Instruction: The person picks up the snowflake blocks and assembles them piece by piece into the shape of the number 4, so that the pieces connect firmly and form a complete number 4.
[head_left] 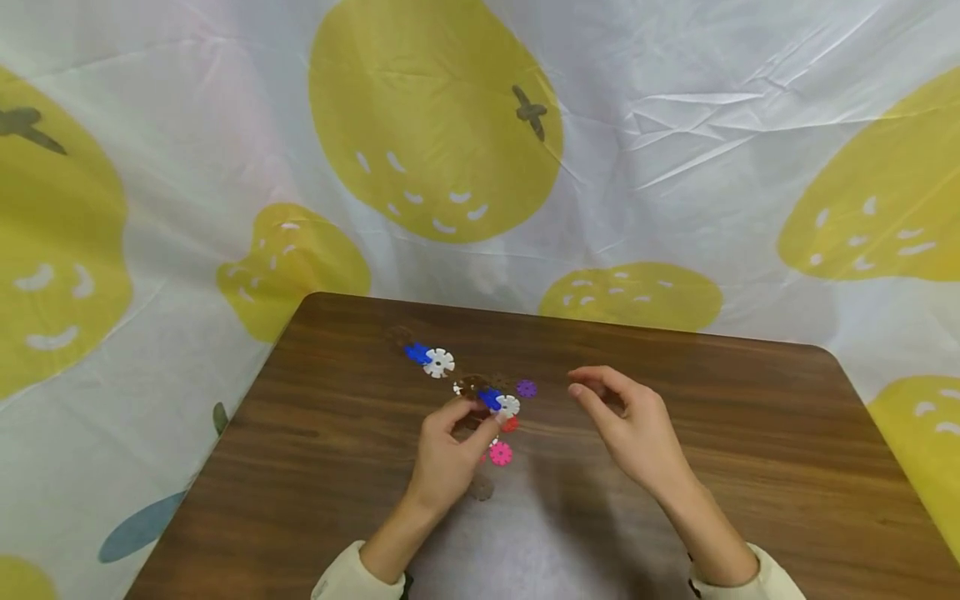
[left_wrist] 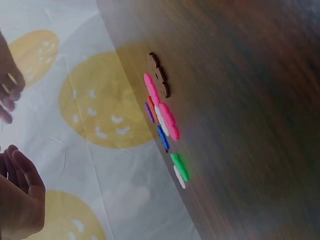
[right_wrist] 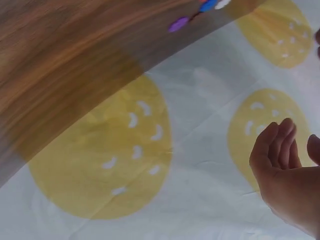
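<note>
My left hand [head_left: 444, 454] pinches a small joined chain of notched plastic discs over the table's middle. A brown disc [head_left: 472, 386], a blue disc [head_left: 491, 398] and a white disc [head_left: 507, 406] show at its fingertips. Just beneath, a pink disc [head_left: 501, 453] and a red disc [head_left: 512, 423] lie on the table, partly covered by this hand. To the right, my right hand [head_left: 637, 425] hovers with loosely bent fingers, thumb and index tip apart, nothing between them. In the right wrist view, its curved fingers [right_wrist: 275, 150] are also bare.
The brown wooden table [head_left: 750, 417] ends at a hanging fruit-print cloth [head_left: 675, 125]. Farther back lie another blue disc [head_left: 417, 353] and another white disc [head_left: 438, 362]. A purple disc [head_left: 527, 389] lies between the hands. The left wrist view also shows a green disc [left_wrist: 180, 167].
</note>
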